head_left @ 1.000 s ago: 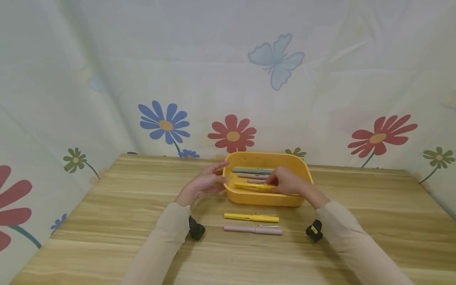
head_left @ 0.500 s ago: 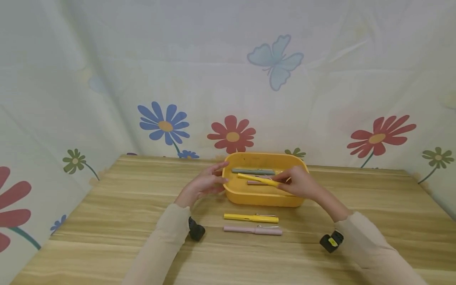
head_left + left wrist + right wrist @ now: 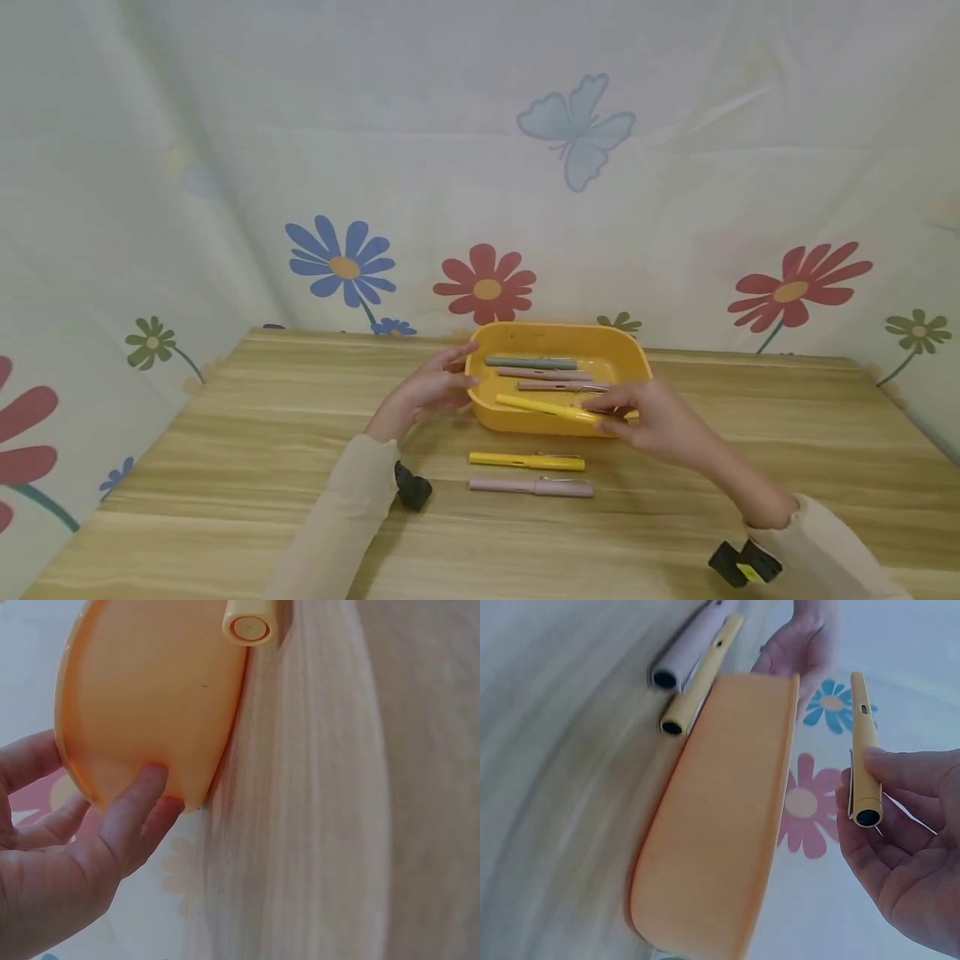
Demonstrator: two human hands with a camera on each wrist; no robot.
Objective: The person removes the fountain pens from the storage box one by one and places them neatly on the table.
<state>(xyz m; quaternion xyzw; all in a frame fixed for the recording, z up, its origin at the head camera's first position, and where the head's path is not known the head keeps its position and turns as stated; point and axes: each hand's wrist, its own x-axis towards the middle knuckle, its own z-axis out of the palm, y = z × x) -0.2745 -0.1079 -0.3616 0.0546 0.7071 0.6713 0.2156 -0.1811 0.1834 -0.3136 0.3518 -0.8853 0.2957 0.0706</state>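
A yellow pen (image 3: pixel 551 408) is pinched by its clip end between the thumb and fingers of my right hand (image 3: pixel 652 417), over the near rim of a yellow plastic basket (image 3: pixel 558 423). In the right wrist view this yellow pen (image 3: pixel 865 765) is held above the rim, apart from it. My left hand (image 3: pixel 427 387) rests its fingers against the basket's left end; in the left wrist view, fingertips (image 3: pixel 154 780) touch the outer wall. Inside the basket lie a green pen (image 3: pixel 531 363) and two dusty-pink pens, one the farther pink pen (image 3: pixel 536 374) and one the nearer pink pen (image 3: pixel 551 386).
On the wooden table (image 3: pixel 450 550), in front of the basket, another yellow pen (image 3: pixel 525 461) lies parallel to a light-purple pen (image 3: pixel 528 486). A floral cloth (image 3: pixel 637 250) hangs behind the table. Both wrists wear small black cameras.
My right hand has lifted the yellow pen from among the pens in the basket and brought it nearer, over the front rim. The left hand stays at the basket's left end.
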